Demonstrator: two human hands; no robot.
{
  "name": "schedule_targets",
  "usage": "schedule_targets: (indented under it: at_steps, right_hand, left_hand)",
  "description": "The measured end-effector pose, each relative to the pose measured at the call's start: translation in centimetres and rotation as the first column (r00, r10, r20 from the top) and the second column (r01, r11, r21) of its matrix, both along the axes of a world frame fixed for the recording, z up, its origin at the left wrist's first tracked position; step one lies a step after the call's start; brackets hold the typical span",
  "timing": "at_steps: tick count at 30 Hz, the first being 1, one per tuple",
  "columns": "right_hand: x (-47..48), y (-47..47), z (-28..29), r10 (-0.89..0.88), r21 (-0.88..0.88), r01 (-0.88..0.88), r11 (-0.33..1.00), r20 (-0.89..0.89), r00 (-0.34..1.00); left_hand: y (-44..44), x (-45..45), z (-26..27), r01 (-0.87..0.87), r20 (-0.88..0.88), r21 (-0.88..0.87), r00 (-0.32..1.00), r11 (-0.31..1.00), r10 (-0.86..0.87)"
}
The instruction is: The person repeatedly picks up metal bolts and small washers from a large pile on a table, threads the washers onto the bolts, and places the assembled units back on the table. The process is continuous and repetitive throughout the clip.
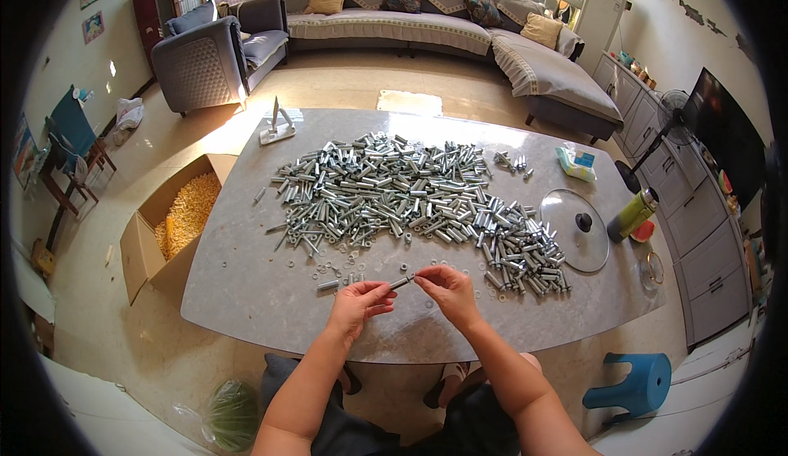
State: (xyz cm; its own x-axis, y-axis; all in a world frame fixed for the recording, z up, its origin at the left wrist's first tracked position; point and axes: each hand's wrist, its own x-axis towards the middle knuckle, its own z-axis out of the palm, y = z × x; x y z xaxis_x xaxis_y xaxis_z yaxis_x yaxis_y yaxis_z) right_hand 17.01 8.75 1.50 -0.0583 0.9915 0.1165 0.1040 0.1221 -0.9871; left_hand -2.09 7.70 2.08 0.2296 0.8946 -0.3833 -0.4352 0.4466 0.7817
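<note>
Over the near part of the grey table [258, 283], my left hand [363, 305] pinches a metal expansion anchor bolt [401, 282] between thumb and fingers. The fingertips of my right hand [448, 290] close on the bolt's other end; whether a small part is also between them I cannot tell. Beyond both hands spreads a large heap of metal sleeves and bolts [388, 191]. A denser pile of anchor bolts [523, 253] lies to the right. Loose washers [345, 262] and a nut [404, 266] are scattered just past my fingers. One metal sleeve [327, 285] rests left of my left hand.
On the table's right stand a glass lid [575, 231], a green bottle [633, 214] and a wipes pack [577, 163]. A white phone stand [277, 126] is at the far left. A cardboard box [148, 234] of corn kernels and a blue stool [634, 385] flank the table.
</note>
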Motion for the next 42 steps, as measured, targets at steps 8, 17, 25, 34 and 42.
schedule_targets:
  at_steps: [8, 17, 25, 34, 42]
  right_hand:
    - [0.1, -0.1, 1.1, 0.087, -0.086, -0.09, 0.992, -0.04, 0.995]
    - [1.5, 0.6, -0.1, -0.137, 0.224, -0.028, 0.974, 0.684, 0.717]
    - [1.0, 0.9, 0.9, -0.044, 0.058, 0.024, 0.998, 0.382, 0.923]
    - [0.5, 0.1, 2.5, 0.072, 0.195, -0.096, 0.976, 0.13, 0.989]
    - [0.8, 0.1, 2.2, 0.057, 0.127, -0.095, 0.987, 0.277, 0.959]
  left_hand:
    - [0.0, -0.1, -0.3, 0.012, 0.021, 0.002, 1.0, 1.0, -0.012]
    - [0.2, -0.3, -0.1, -0.007, -0.008, 0.01, 1.0, 1.0, 0.007]
    - [0.3, -0.6, -0.4, -0.025, 0.077, -0.006, 0.997, 1.0, 0.025]
    - [0.2, -0.1, -0.3, 0.003, 0.009, 0.018, 1.0, 1.0, -0.003]
    - [0.0, 0.1, 0.1, 0.024, -0.052, 0.089, 0.998, 0.996, -0.019]
